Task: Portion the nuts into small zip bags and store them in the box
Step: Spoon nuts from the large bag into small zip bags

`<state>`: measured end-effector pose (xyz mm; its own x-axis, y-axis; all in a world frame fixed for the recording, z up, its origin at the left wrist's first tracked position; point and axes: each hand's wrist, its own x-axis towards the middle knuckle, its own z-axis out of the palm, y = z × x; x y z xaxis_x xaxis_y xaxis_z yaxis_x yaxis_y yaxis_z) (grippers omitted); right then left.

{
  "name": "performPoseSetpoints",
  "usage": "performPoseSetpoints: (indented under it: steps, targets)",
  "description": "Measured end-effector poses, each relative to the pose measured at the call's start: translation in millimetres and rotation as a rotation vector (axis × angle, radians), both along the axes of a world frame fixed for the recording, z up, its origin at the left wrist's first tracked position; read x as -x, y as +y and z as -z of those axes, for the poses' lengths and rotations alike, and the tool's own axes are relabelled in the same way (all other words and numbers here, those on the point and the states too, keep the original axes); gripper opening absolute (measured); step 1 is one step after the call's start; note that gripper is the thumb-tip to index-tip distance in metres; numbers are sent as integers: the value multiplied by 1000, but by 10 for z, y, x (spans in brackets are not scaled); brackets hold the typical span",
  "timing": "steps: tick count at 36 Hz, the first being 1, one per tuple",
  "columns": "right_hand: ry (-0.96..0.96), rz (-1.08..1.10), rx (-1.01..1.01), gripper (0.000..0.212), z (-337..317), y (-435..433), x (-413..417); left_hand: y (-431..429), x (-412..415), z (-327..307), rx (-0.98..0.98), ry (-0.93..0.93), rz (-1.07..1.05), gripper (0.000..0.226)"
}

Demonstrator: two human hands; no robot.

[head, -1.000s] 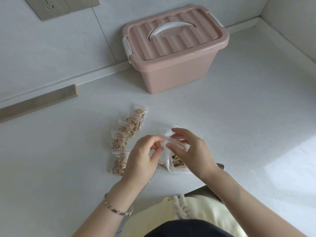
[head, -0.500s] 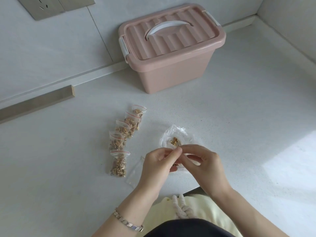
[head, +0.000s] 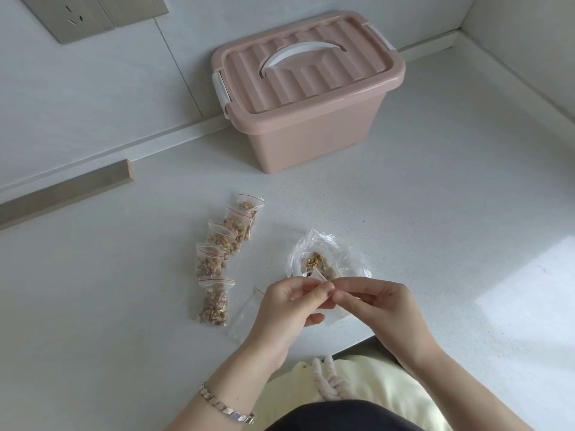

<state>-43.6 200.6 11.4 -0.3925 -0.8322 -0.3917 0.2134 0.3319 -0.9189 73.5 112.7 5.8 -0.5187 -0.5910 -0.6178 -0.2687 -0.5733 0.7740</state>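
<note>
My left hand and my right hand meet at the fingertips and both pinch the red-striped top of a small empty zip bag, held just above the counter. Right behind them lies a large clear bag with a few nuts left inside. Several filled small zip bags lie in a row to the left. Another empty small bag rests flat under my left hand. The pink storage box stands at the back with its lid closed.
The white counter meets a wall at the back and at the right. A wooden strip lies along the back left. A wall socket sits top left. The counter's front edge runs just below my hands.
Both hands drew back toward me with the small bag, uncovering the large nut bag. My fingertips have closed together on the bag's top.
</note>
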Motion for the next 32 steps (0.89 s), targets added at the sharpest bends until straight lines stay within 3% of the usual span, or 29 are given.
performPoseSetpoints:
  steps: [11,21,25,29,32]
  targets:
    - [0,-4,-18,17,-18,-8,17,1,2,4,84,-6,33,8]
    - [249,-107,-143,13,52,-8,36,6,-40,11,298,-56,251,18]
    - [72,-133,-96,13,58,-11,58,-45,-74,12,353,-24,362,23]
    - [-153,-200,-29,20,38,5,113,-119,-109,-48,271,108,444,18]
    - [-179,-252,28,18,-17,-7,131,-139,-127,-74,250,131,462,7]
